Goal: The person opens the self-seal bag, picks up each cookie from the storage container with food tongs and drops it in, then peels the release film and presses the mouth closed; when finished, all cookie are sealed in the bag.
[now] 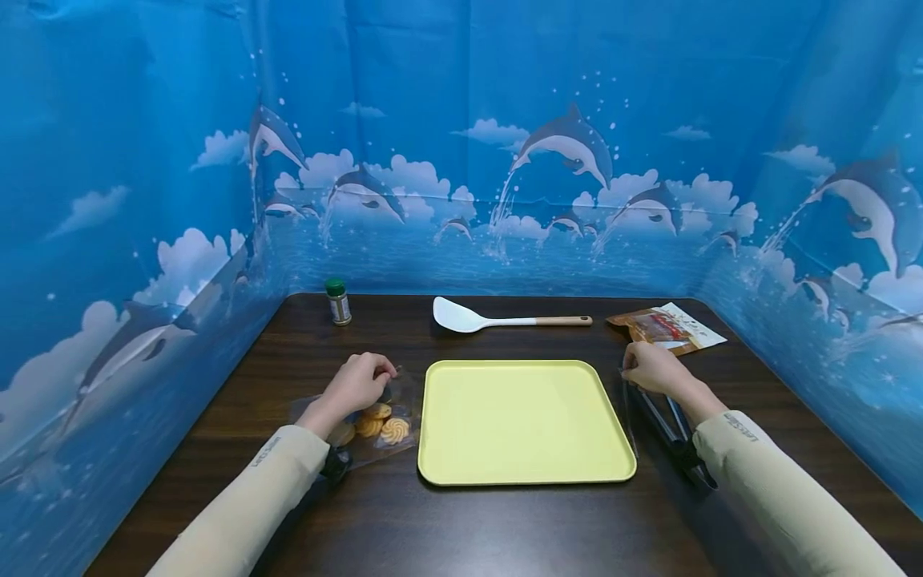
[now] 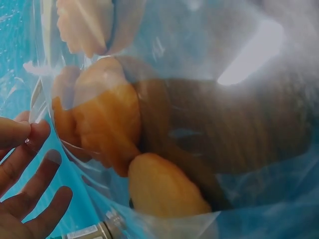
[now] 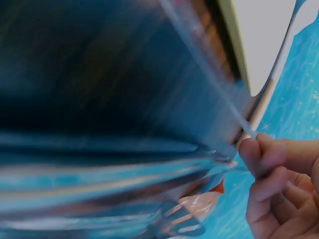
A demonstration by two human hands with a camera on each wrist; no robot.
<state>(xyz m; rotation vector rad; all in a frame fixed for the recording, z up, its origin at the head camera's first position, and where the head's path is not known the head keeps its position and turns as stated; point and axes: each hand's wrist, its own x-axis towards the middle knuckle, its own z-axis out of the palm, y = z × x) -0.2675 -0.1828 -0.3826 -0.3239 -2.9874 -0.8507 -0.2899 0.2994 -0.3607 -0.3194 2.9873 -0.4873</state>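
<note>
My left hand (image 1: 359, 381) pinches the edge of a clear plastic bag (image 1: 405, 393) between thumb and forefinger, left of the yellow tray (image 1: 526, 421). Inside the bag are several golden cookies (image 1: 394, 431), some with swirled ridges. The left wrist view shows the other fingers (image 2: 47, 174) spread away from the film. On the tray's right side, my right hand (image 1: 658, 369) pinches the edge of a glossy, dark-looking plastic bag (image 3: 99, 89). That bag's contents cannot be told. The right sleeve and wrist hide part of it in the head view.
A white spatula (image 1: 461, 316) with a wooden handle lies behind the tray. A green-capped spice jar (image 1: 338, 301) stands at the back left. A brown and white snack pouch (image 1: 671, 327) lies at the back right, just beyond my right hand. Blue dolphin-print curtains (image 1: 461, 224) surround the table.
</note>
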